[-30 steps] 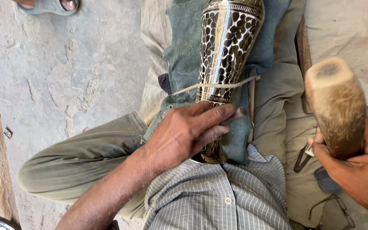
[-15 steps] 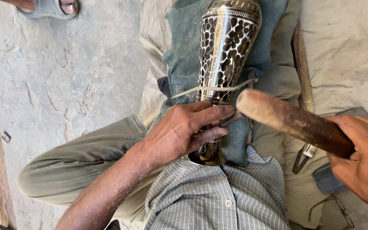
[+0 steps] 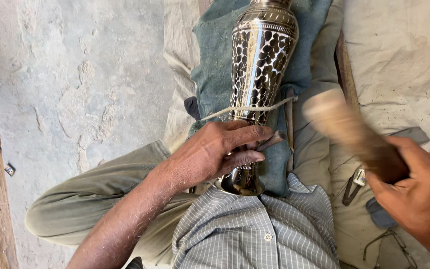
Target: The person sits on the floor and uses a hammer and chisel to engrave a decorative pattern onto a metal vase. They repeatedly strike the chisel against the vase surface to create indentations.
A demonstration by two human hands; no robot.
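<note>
A tall engraved metal vase [image 3: 262, 60] with a dark leaf pattern lies along my lap on a green cloth [image 3: 215, 74], tied down by a thin cord [image 3: 247, 108]. My left hand [image 3: 215, 152] rests on the vase's narrow lower part and pinches a small metal chisel [image 3: 272, 139] against it. My right hand [image 3: 419, 192] grips the dark handle of a wooden mallet [image 3: 347, 129], whose pale head is blurred and raised just right of the chisel.
I sit on a beige cloth [image 3: 399, 60] beside a rough concrete floor [image 3: 85, 84]. A wooden stick [image 3: 345, 67] lies right of the vase. A small metal tool [image 3: 352, 184] and a pair of spectacles [image 3: 391, 246] lie by my right leg.
The mallet was raised upright, then swung down onto the chisel, and has now lifted back to the right. My left hand has kept the chisel on the vase.
</note>
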